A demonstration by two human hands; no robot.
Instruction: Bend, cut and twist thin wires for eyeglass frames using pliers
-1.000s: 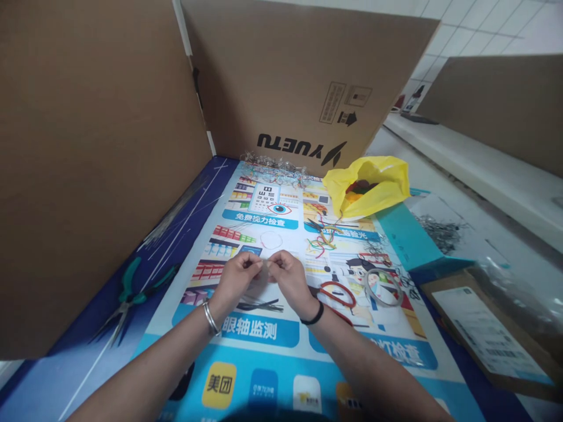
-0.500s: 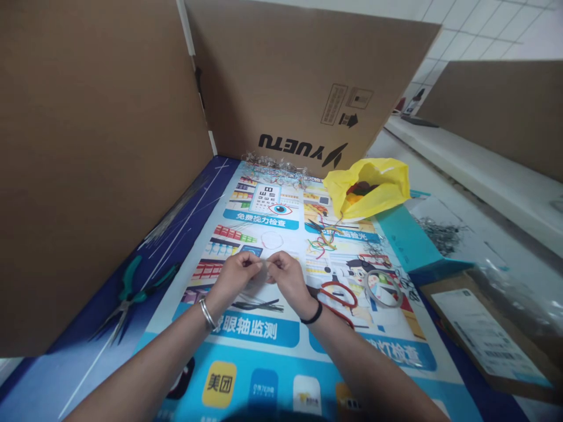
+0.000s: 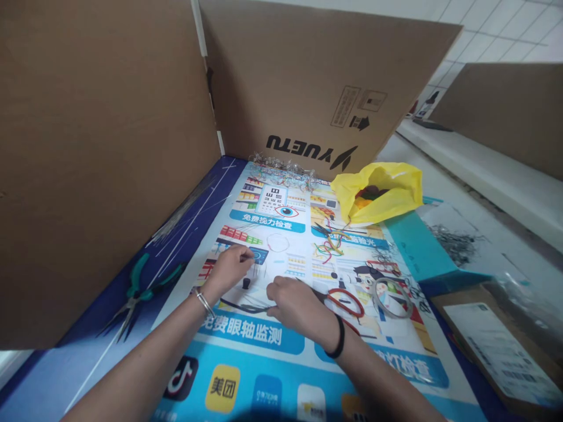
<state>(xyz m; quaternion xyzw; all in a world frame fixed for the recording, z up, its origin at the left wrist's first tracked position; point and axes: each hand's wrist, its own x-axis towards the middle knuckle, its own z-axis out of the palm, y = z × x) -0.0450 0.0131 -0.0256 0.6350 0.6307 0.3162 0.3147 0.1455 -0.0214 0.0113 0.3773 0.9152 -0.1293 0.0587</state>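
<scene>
My left hand (image 3: 233, 269), with silver bangles at the wrist, has its thumb and fingers pinched together over the printed sheet; a thin, faint wire seems to be at the fingertips, too small to make out. My right hand (image 3: 292, 302), with a black band at the wrist, is lower and to the right, thumb and forefinger curled near dark strips (image 3: 253, 308) on the sheet. What it holds, if anything, is hidden. Red-handled scissors (image 3: 347, 302) lie just right of it. A thin wire ring (image 3: 278, 242) lies beyond the hands.
Green-handled pliers (image 3: 137, 287) lie at the left beside thin wires. Tall cardboard panels (image 3: 308, 76) stand left and behind. Farther right are a yellow bag (image 3: 396, 202), colored cords (image 3: 328, 246), a grey ring roll (image 3: 393, 298) and a labelled cardboard package (image 3: 501, 346).
My hands, which met at the fingertips, have moved apart. The left is slightly higher; the right has come down towards me and turned. The whole view has shifted a little.
</scene>
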